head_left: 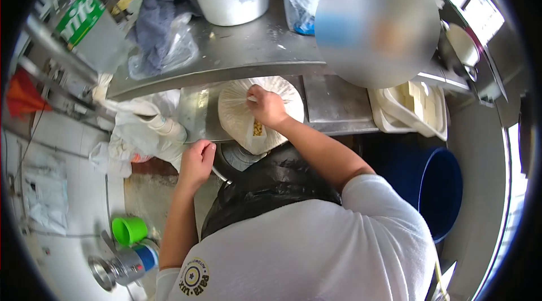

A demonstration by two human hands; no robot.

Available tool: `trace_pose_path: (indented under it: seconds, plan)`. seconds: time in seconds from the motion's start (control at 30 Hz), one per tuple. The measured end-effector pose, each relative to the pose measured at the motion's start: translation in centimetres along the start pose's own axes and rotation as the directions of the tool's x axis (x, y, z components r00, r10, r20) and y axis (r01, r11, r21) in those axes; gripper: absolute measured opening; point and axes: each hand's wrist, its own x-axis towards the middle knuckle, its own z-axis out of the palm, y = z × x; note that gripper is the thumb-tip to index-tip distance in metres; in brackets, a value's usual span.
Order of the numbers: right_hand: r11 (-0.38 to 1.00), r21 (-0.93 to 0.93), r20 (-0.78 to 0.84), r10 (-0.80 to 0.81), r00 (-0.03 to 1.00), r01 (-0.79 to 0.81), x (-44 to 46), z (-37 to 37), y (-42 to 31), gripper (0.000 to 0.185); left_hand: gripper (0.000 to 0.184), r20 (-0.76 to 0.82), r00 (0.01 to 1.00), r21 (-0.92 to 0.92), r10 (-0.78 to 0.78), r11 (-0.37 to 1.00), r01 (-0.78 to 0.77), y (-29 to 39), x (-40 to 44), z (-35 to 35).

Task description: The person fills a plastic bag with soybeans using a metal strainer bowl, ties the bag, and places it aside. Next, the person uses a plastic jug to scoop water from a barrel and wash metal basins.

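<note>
Below the edge of the steel counter (265,41), a pale plastic sheet (234,110) covers a rounded load, with small yellow pieces (257,128) showing through a gap on the side nearer the person. The right hand (267,107) is on top of it, fingers curled tightly together, a thin fold of the sheet pinched at their tips; creases fan out from there. The left hand (196,162) hangs in a loose fist to the left of the sheet, near it but apart, thumb along the top; whether anything lies within that fist I cannot tell. Just under the sheet, on the person's side, part of a round metal piece (232,159) shows beside the black apron (271,194).

To the left of the sheet, a stack of cups (167,127) leans among white bags (132,126). To its right are a flat steel panel (337,99) and, beyond that, white trays (389,110) with pale blocks (419,100) in them. A blue barrel (443,188) stands below the trays. Up on the counter are a large pale bucket (237,2) and a grey cloth (164,10).
</note>
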Motion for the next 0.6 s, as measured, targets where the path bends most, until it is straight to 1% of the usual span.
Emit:
trace_pose_path:
  seconds: [0.03,0.07,0.1,0.13,0.17,0.2,0.23,0.27,0.3,0.33,0.37,0.4,0.43,0.47,0.5,0.53,0.57,0.6]
  plan:
    - [0.996,0.086,-0.057,-0.008,0.998,0.013,-0.1,0.1,0.6,0.021,0.018,-0.051,0.997,0.023,0.061,0.998,-0.06,-0.3,-1.3,-0.1]
    - [0.996,0.09,-0.103,-0.02,0.995,0.03,0.1,0.1,1.3,0.014,0.018,-0.094,0.995,0.025,0.035,0.999,-0.033,-0.7,-2.8,-0.4]
    - [0.98,0.196,-0.078,0.026,0.997,-0.01,0.6,0.0,2.5,0.013,0.018,-0.109,0.994,0.092,-0.006,0.996,0.016,-1.0,-4.5,-0.9]
    - [0.959,0.282,-0.093,0.034,0.995,-0.006,0.9,-1.4,2.5,0.013,0.018,-0.124,0.991,0.154,-0.051,0.986,0.07,-1.5,-6.5,-1.3]
    - [0.939,0.343,-0.15,0.042,0.988,0.012,1.3,-2.8,2.6,0.014,0.019,-0.16,0.984,0.156,-0.08,0.982,0.105,-3.0,-8.8,-1.6]
    - [0.976,0.215,-0.185,0.015,0.983,0.026,2.1,-4.5,3.3,0.014,0.019,-0.194,0.974,0.148,-0.118,0.978,0.147,-4.0,-11.4,-2.2]
    - [0.951,0.302,-0.193,0.129,0.973,-0.066,2.5,-5.2,5.3,0.017,0.02,-0.213,0.944,0.177,-0.251,0.94,0.29,-5.0,-13.9,-3.0]
    - [0.948,0.32,-0.286,0.103,0.953,-0.006,2.3,-7.7,4.2,0.022,0.021,-0.235,0.896,0.198,-0.377,0.884,0.423,-5.8,-16.1,-3.6]
    - [0.936,0.33,-0.258,0.216,0.942,-0.124,1.5,-10.5,2.1,0.029,0.021,-0.259,0.877,0.176,-0.404,0.873,0.454,-6.3,-18.3,-4.3]
    - [0.928,0.37,-0.368,0.101,0.924,0.046,1.5,-10.8,4.6,0.036,0.023,-0.281,0.819,0.188,-0.501,0.808,0.559,-6.5,-20.2,-4.9]
    - [0.988,0.147,-0.396,0.02,0.918,0.042,2.1,-12.0,7.7,0.043,0.024,-0.297,0.751,0.196,-0.589,0.732,0.652,-6.6,-21.7,-5.1]
    - [0.996,-0.066,-0.401,-0.079,0.913,0.057,2.1,-13.1,9.0,0.047,0.024,-0.306,0.734,0.171,-0.607,0.723,0.669,-6.9,-22.7,-5.2]
    - [0.959,-0.276,-0.402,-0.177,0.899,0.066,2.1,-14.2,10.3,0.051,0.025,-0.314,0.703,0.163,-0.638,0.694,0.702,-7.2,-23.5,-5.5]
    - [0.967,-0.238,-0.416,-0.186,0.89,0.091,1.9,-15.0,9.8,0.049,0.026,-0.318,0.674,0.157,-0.667,0.664,0.731,-7.6,-24.2,-5.7]
    - [0.955,-0.28,-0.421,-0.217,0.881,0.101,2.7,-14.9,13.0,0.047,0.026,-0.321,0.661,0.139,-0.678,0.657,0.741,-8.2,-24.6,-5.7]
    - [0.941,-0.319,-0.427,-0.249,0.869,0.113,3.6,-14.5,16.0,0.045,0.027,-0.342,0.703,0.166,-0.624,0.696,0.699,-9.0,-24.7,-5.6]
    - [0.937,-0.322,-0.414,-0.266,0.87,0.134,3.9,-14.6,15.1,0.045,0.028,-0.365,0.74,0.195,-0.566,0.73,0.655,-10.0,-24.6,-5.8]
    - [0.945,-0.327,-0.391,-0.15,0.908,0.015,3.9,-14.6,13.7,0.045,0.028,-0.378,0.725,0.178,-0.576,0.723,0.667,-10.9,-24.5,-6.0]
